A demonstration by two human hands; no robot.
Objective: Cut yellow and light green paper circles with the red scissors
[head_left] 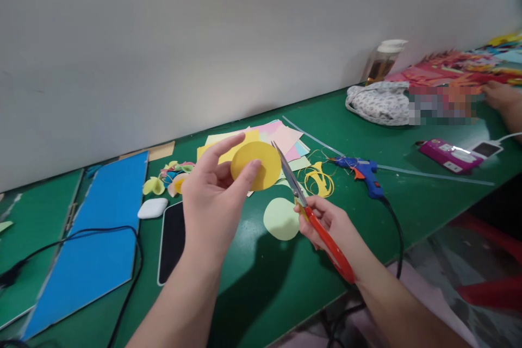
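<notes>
Over the green desk [428, 204], scissors and a round yellow paper come close

Near the middle of the view, the left hand [212, 190] has its grip closed on a flat, round piece of yellow paper [265, 166]. The thumb is on the front of the paper, and the paper is up off the desk. The right hand [326, 223] has its grip closed round metal scissors with red handles [330, 244]. The blades look only a little apart and sit by the right edge of the yellow paper. I cannot tell if they touch it.

Good cutting here would need a soft but firm pinch, so the paper does not bend or slip. It would help to turn the paper slowly into the blades, and to take small snips so the edge comes out smooth. Fingertips should be well back from the sharp part.

Below the blades, a pale green paper circle [279, 223] lies on the desk. Thin, curly yellow paper scraps [320, 180] lie just beside a blue plastic glue gun [369, 174]. Its tip may be hot, so the right hand should not brush it.
</notes>
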